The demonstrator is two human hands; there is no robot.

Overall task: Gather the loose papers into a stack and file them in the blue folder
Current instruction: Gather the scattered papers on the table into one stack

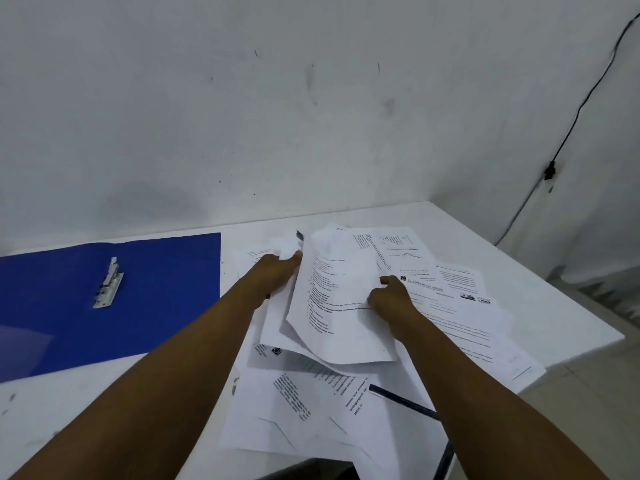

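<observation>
A heap of loose printed papers [304, 407] covers the right half of the white table [166, 386]. Both hands reach into the far part of the heap. My left hand [273, 277] grips the left edge of a few lifted sheets [337, 306], thumb on top. My right hand [389, 297] pinches the right side of the same curled sheets. More pages [464, 317] lie flat underneath and to the right. The blue folder [145, 306] lies open on the left of the table, its metal clip [108, 289] exposed, with no paper in it.
A white wall stands right behind the table. The table's right edge [554, 296] drops off to a tiled floor. A black cable [585, 102] runs down the wall at right. Some papers overhang the table's near edge, above a dark frame part [405, 400].
</observation>
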